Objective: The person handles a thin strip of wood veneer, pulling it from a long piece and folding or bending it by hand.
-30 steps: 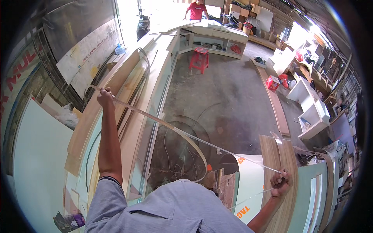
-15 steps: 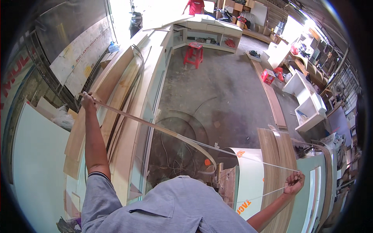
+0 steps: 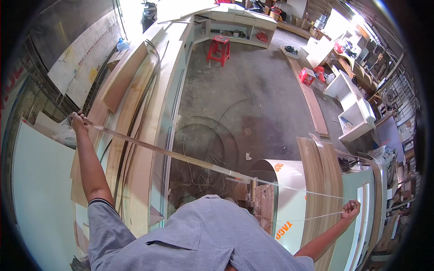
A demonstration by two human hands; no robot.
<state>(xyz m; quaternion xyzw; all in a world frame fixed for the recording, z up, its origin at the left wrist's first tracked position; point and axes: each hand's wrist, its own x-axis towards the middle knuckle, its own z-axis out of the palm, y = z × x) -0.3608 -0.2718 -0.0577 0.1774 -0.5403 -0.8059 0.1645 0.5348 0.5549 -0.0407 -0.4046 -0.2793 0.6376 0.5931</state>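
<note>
A long, thin, clear plastic strip [image 3: 181, 157] stretches across in front of me from upper left to lower right. My left hand [image 3: 78, 121] is raised with the arm straight and grips the strip's left end. My right hand [image 3: 350, 210] is held out low at the right, closed on the strip's other end, where the strip folds back in a narrow loop. The strip hangs taut between both hands above the concrete floor [image 3: 253, 104].
Long curved wooden boards [image 3: 149, 113] lie stacked at the left beside a pale green panel [image 3: 34, 189]. A wood-grain sheet [image 3: 323, 180] and a curled white sheet [image 3: 285, 194] lie at the right. A red stool [image 3: 218, 47], white cabinets [image 3: 355, 106] and loose trim rings stand farther off.
Both arms have spread wider apart. The left hand moved out to the left, the right hand moved lower right, and the strip went from a sagging curve to nearly straight.
</note>
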